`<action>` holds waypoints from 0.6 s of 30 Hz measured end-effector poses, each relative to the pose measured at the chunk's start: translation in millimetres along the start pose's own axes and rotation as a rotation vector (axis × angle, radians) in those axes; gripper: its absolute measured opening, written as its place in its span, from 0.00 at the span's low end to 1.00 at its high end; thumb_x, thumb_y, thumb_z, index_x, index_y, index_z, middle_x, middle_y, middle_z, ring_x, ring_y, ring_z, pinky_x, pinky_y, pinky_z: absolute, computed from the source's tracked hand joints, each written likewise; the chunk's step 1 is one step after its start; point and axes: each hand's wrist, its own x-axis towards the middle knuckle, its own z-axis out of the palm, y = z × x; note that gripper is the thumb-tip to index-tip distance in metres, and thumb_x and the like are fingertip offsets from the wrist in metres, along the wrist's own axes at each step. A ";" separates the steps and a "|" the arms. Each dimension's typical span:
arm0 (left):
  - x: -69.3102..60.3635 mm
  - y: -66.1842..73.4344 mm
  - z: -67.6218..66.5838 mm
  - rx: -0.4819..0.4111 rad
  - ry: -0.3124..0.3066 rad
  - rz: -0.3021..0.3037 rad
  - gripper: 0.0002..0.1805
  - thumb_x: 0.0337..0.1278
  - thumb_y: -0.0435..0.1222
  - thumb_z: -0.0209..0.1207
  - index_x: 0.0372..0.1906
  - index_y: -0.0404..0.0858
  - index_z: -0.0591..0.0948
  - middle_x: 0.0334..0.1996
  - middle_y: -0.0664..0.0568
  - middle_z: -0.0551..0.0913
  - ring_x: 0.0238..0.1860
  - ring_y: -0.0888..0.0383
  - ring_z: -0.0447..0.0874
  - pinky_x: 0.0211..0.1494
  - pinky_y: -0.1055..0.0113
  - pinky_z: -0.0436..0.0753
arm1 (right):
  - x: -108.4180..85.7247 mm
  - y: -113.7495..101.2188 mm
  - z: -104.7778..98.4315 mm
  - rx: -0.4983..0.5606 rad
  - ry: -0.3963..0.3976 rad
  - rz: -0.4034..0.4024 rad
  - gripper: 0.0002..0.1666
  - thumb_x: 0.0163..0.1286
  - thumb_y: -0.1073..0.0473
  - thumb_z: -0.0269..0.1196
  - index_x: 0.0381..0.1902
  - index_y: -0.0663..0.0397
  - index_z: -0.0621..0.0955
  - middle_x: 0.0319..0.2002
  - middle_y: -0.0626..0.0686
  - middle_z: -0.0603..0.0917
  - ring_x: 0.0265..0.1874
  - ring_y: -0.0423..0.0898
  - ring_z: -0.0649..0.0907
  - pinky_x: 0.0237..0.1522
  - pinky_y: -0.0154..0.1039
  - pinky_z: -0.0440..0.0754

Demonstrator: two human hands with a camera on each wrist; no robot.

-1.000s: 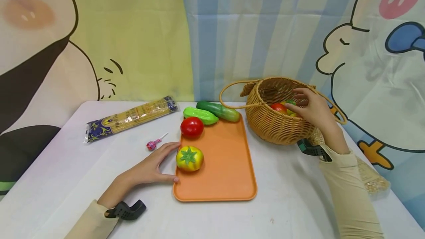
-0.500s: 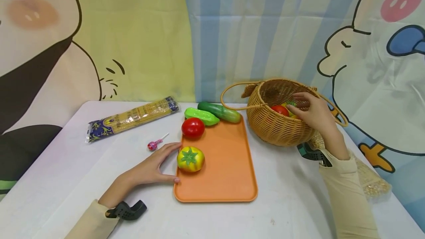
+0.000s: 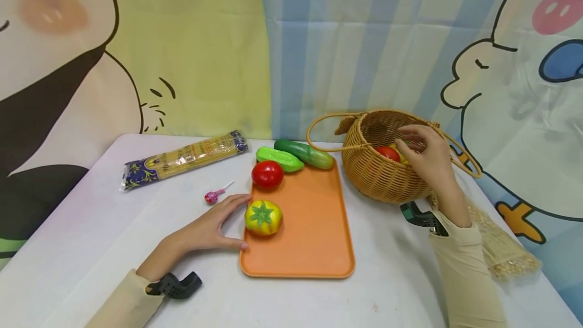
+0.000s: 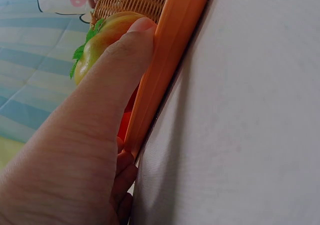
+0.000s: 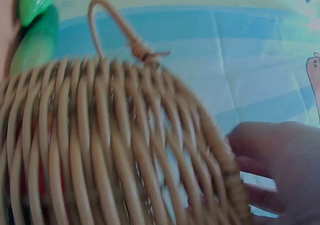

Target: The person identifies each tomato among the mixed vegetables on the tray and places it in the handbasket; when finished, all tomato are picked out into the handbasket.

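My left hand point(image 3: 205, 229) touches the left edge of the orange tray point(image 3: 309, 232), thumb and fingers spread apart along its rim. Between them, on the tray, sits a yellow toy tomato point(image 3: 263, 218) with a green leaf star. A red toy tomato point(image 3: 267, 175) is behind it. At the tray's back lie a light green toy vegetable point(image 3: 280, 159) and a toy cucumber point(image 3: 304, 154). My right hand point(image 3: 428, 156) reaches over the rim of the wicker basket point(image 3: 382, 181), bent fingers beside a yellow piece point(image 3: 403, 156); their contact is hidden. A red piece point(image 3: 387, 153) lies there too.
A pack of noodles point(image 3: 184, 160) and a lollipop point(image 3: 214, 196) lie left of the tray. The basket's looped handle point(image 3: 314, 130) extends toward the cucumber. A bag of grains point(image 3: 505, 252) lies beyond my right forearm. A printed cloth point(image 3: 319, 54) hangs behind the table.
Inside the basket, my right hand's fingers have shifted slightly left and lower, covering more of the yellow piece. My left hand stays at the tray edge. The head view has shifted slightly.
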 end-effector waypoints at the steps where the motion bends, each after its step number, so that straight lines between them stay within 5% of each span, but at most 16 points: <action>1: 0.3 0.1 -0.4 0.000 0.000 0.000 0.57 0.40 0.58 0.73 0.75 0.41 0.60 0.72 0.47 0.61 0.72 0.44 0.59 0.71 0.41 0.62 | 0.5 -1.4 1.6 0.031 0.029 -0.005 0.17 0.69 0.62 0.63 0.53 0.65 0.80 0.51 0.63 0.79 0.45 0.38 0.83 0.46 0.25 0.81; 5: 1.5 0.5 0.0 0.002 -0.009 0.000 0.56 0.41 0.58 0.73 0.75 0.42 0.59 0.72 0.47 0.61 0.73 0.44 0.59 0.72 0.42 0.61 | -0.8 -8.1 6.6 0.139 0.091 0.001 0.16 0.69 0.64 0.62 0.51 0.67 0.80 0.49 0.61 0.80 0.42 0.22 0.77 0.45 0.15 0.75; 18: 1.0 -0.3 -1.1 0.009 -0.006 -0.003 0.56 0.41 0.58 0.73 0.75 0.42 0.59 0.72 0.47 0.61 0.72 0.43 0.59 0.71 0.41 0.62 | -3.1 -24.1 22.2 0.277 0.119 -0.091 0.14 0.67 0.71 0.60 0.50 0.70 0.80 0.48 0.63 0.81 0.44 0.30 0.81 0.47 0.20 0.78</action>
